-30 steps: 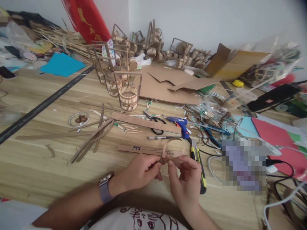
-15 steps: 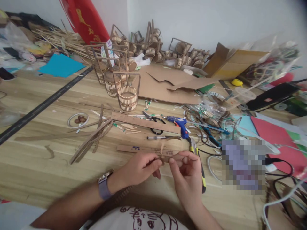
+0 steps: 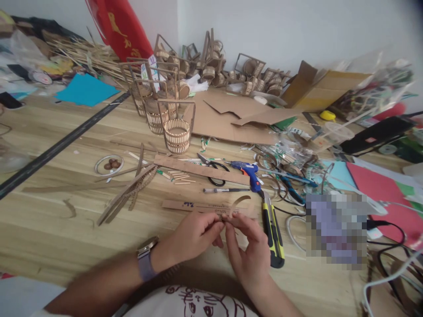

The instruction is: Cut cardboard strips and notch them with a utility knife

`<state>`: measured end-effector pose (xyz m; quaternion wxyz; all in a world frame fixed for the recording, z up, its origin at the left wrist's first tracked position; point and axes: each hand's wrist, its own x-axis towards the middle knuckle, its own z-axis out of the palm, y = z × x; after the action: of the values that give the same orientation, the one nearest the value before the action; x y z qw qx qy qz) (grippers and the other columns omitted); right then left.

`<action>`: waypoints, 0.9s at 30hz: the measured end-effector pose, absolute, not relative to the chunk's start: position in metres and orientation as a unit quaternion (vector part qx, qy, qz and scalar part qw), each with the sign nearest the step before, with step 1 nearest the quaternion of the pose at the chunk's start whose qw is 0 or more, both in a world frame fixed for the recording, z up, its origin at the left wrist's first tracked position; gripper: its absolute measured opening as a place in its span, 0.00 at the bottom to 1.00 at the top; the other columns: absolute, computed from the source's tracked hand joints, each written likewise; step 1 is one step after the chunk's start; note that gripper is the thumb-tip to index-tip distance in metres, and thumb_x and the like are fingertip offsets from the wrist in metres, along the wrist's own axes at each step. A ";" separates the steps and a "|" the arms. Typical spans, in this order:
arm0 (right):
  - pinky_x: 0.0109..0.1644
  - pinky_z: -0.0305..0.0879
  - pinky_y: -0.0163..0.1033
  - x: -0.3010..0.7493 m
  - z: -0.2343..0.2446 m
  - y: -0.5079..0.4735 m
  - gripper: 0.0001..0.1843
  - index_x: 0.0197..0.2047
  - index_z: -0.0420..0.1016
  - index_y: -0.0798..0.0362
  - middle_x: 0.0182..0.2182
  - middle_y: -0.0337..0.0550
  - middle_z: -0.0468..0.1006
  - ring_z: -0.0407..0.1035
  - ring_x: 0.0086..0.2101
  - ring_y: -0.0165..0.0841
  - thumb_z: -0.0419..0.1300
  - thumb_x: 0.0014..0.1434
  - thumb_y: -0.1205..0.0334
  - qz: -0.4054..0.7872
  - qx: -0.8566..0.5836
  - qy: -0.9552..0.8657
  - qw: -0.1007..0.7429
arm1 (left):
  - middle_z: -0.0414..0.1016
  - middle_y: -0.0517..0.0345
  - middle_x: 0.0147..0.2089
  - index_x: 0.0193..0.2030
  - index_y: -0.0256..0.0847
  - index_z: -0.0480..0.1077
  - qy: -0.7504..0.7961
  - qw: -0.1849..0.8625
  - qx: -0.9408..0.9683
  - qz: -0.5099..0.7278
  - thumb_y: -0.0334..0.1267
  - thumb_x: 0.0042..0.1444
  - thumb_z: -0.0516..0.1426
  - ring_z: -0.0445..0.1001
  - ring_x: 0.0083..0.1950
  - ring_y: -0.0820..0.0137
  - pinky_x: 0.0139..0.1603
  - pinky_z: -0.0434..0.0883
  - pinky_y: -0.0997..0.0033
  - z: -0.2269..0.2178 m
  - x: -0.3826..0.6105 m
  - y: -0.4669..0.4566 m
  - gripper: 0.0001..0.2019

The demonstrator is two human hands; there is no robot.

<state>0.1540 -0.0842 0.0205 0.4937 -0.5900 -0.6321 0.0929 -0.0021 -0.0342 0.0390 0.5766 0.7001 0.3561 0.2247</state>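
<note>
A thin brown cardboard strip (image 3: 240, 201) curls up from between my fingertips, its lower part hidden by them. My left hand (image 3: 193, 233), with a watch on the wrist, pinches the strip between thumb and forefinger. Fingertip to fingertip with it, my right hand (image 3: 249, 248) is closed on the same strip. Just beyond lies a flat printed cardboard strip (image 3: 178, 205). A yellow-and-black utility knife (image 3: 273, 233) rests right of my right hand. Farther out are a pen (image 3: 226, 190), black-handled scissors (image 3: 216, 171) and a blue glue gun (image 3: 249, 171).
Small slatted buckets with tall handles, one (image 3: 176, 135) in front, stand beyond the tools. Loose cardboard strips (image 3: 128, 193) and a white ring (image 3: 109, 165) with brown beads lie left. Cardboard sheets (image 3: 228, 119) lie behind; cables (image 3: 385, 275) and coloured paper (image 3: 380, 189) are right.
My right hand has shifted left, closer to my left fingertips. The curled strip now bends toward the right, and more of the utility knife shows.
</note>
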 end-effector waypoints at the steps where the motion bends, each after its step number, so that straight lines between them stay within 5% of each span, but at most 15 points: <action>1: 0.31 0.78 0.40 0.154 0.019 -0.085 0.09 0.44 0.74 0.47 0.32 0.44 0.84 0.81 0.30 0.38 0.60 0.61 0.67 0.096 -0.592 -0.624 0.500 | 0.80 0.54 0.31 0.35 0.38 0.70 0.357 0.572 0.703 0.226 0.42 0.68 0.49 0.80 0.32 0.69 0.33 0.71 0.75 0.039 -0.002 -0.035 0.15; 9: 0.31 0.77 0.35 0.155 0.012 -0.089 0.14 0.47 0.70 0.46 0.33 0.38 0.79 0.80 0.31 0.33 0.62 0.60 0.71 0.157 -0.539 -0.564 0.606 | 0.81 0.54 0.30 0.34 0.38 0.70 0.324 0.580 0.713 0.224 0.39 0.67 0.48 0.78 0.30 0.70 0.32 0.70 0.76 0.047 -0.003 -0.036 0.14; 19: 0.32 0.69 0.35 0.177 0.032 -0.063 0.14 0.38 0.70 0.47 0.23 0.30 0.71 0.69 0.24 0.27 0.69 0.53 0.54 0.420 -0.549 -0.324 0.645 | 0.82 0.53 0.29 0.31 0.39 0.67 0.284 0.601 0.717 0.210 0.45 0.68 0.48 0.78 0.30 0.71 0.32 0.68 0.77 0.049 -0.007 -0.033 0.17; 24: 0.37 0.68 0.37 0.187 0.041 -0.063 0.08 0.37 0.79 0.48 0.31 0.40 0.77 0.72 0.33 0.33 0.63 0.60 0.54 0.289 -0.591 -0.526 0.539 | 0.81 0.53 0.28 0.34 0.39 0.67 0.312 0.622 0.687 0.210 0.49 0.68 0.48 0.78 0.30 0.70 0.33 0.69 0.76 0.048 -0.007 -0.031 0.17; 27: 0.34 0.66 0.36 0.181 0.046 -0.066 0.11 0.33 0.79 0.49 0.27 0.39 0.77 0.71 0.30 0.33 0.60 0.63 0.53 0.280 -0.557 -0.631 0.462 | 0.80 0.54 0.27 0.31 0.40 0.66 0.322 0.607 0.696 0.206 0.50 0.67 0.49 0.76 0.28 0.71 0.31 0.67 0.76 0.047 -0.006 -0.032 0.19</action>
<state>0.1814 -0.0657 0.0461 0.4621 -0.5572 -0.6306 0.2800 -0.0055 -0.0315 0.0466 0.6074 0.6961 0.3224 0.2063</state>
